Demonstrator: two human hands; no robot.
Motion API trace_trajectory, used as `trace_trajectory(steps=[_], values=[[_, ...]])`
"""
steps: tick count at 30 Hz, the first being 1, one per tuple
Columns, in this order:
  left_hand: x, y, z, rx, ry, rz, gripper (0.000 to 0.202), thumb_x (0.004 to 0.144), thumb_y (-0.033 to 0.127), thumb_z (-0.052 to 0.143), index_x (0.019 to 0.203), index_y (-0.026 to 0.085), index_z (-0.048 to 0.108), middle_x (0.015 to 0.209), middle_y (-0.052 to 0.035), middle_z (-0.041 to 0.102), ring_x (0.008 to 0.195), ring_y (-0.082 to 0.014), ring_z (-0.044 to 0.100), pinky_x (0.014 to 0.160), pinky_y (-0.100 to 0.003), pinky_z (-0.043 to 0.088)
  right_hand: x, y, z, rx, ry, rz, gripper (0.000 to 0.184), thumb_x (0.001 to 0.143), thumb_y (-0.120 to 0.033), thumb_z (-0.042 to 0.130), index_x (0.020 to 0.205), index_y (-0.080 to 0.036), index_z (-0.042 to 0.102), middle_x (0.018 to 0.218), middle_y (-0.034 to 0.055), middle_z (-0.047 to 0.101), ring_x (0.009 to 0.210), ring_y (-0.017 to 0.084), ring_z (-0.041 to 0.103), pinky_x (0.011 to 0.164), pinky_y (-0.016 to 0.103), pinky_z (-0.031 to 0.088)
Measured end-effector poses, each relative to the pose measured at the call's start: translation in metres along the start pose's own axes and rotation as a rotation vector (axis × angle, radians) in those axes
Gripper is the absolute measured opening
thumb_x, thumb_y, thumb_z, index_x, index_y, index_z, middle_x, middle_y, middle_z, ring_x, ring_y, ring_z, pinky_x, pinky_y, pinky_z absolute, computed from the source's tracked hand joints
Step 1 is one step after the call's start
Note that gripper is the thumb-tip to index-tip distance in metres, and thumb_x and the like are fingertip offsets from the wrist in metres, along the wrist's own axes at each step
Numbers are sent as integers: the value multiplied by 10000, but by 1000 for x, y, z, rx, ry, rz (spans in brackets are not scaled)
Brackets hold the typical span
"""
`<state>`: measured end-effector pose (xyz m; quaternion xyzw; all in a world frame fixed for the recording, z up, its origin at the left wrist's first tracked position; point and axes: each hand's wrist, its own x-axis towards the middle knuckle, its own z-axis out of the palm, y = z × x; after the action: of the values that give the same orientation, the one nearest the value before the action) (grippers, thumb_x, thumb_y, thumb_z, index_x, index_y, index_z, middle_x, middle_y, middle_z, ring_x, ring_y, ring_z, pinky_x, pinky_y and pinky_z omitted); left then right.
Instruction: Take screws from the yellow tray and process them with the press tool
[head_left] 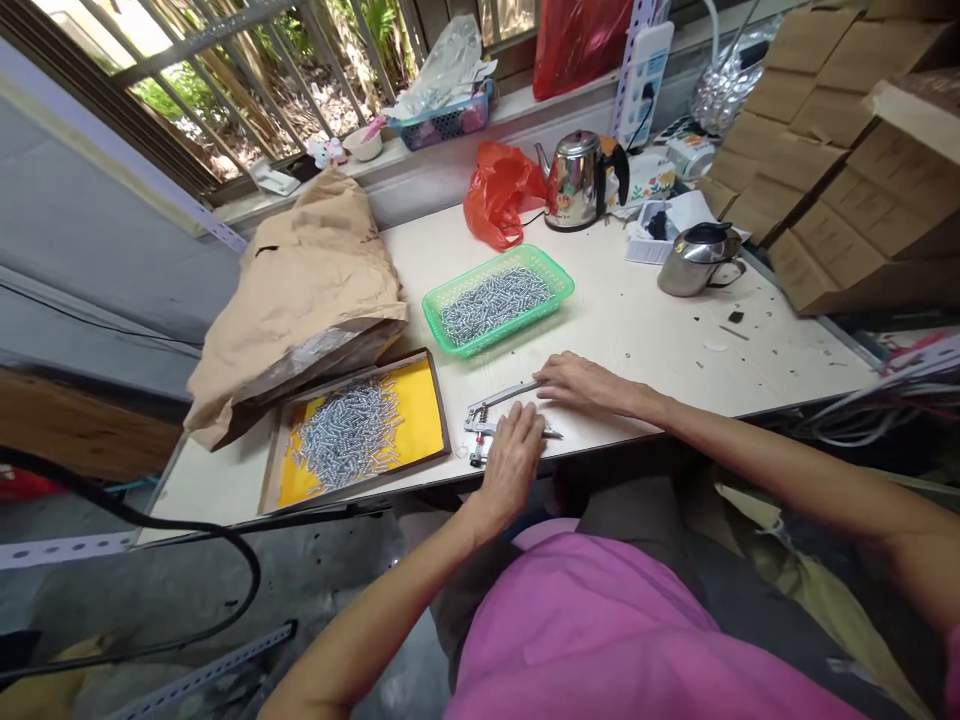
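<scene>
A small metal lever tool point(480, 422) with a spring and a red part lies near the table's front edge. My left hand point(514, 448) is bent over its lower bar, fingers close together; whatever is under the fingertips is hidden. My right hand point(576, 382) has its fingers closed at the end of the tool's long upper handle point(510, 393). To the left, many small silvery metal pieces point(345, 435), apparently springs or pins, are heaped in a shallow tray with a yellow bottom point(421, 405). Similar pieces point(495, 303) fill a green plastic basket point(469, 347) behind the tool.
A large brown paper sack point(315, 270) stands at the left behind the tray. Farther back are a red plastic bag point(499, 195), a kettle point(576, 180) and a steel pot point(694, 265). Cardboard boxes point(810, 150) are stacked at the right. A black cable point(225, 535) hangs at the left.
</scene>
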<state>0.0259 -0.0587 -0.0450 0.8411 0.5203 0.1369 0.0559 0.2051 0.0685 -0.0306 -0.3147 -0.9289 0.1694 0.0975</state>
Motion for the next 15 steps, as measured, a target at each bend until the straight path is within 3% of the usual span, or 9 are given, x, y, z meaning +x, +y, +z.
trace_trajectory(steps=[5, 8, 10, 12, 15], values=[[-5, 14, 2, -97, 14, -28, 321, 966, 262, 410, 1252, 165, 521, 1327, -123, 562, 1317, -275, 435, 1103, -536, 311, 22, 3, -3, -113, 59, 170, 168, 914, -247, 557, 921, -146, 691, 937, 89, 655, 907, 219, 535, 770, 308, 345], [-1, 13, 0, -127, 10, -28, 326, 958, 283, 433, 1248, 162, 521, 1319, -123, 566, 1313, -283, 437, 1103, -540, 307, 37, -11, -11, -182, 59, 215, 160, 904, -227, 564, 929, -144, 699, 951, 102, 655, 932, 233, 519, 764, 320, 323], [-1, 13, 0, -140, 23, -18, 352, 947, 287, 456, 1269, 154, 502, 1332, -138, 548, 1322, -295, 421, 1099, -551, 304, 44, -33, -13, -196, 40, 95, 160, 898, -213, 568, 955, -155, 705, 969, 107, 640, 925, 229, 502, 749, 321, 311], [-6, 16, 1, -157, 46, -3, 376, 932, 302, 484, 1273, 144, 497, 1300, -159, 560, 1289, -303, 453, 1066, -539, 353, 48, -60, -11, -165, -14, -144, 153, 895, -232, 579, 962, -192, 710, 976, 93, 620, 912, 221, 476, 721, 317, 298], [-25, 22, -4, -200, 69, 100, 334, 926, 306, 494, 1217, 150, 540, 1171, -138, 625, 1133, -265, 570, 952, -436, 472, 55, -94, 0, -139, -125, -453, 116, 880, -251, 603, 869, -220, 714, 927, 75, 598, 907, 224, 439, 688, 318, 280]])
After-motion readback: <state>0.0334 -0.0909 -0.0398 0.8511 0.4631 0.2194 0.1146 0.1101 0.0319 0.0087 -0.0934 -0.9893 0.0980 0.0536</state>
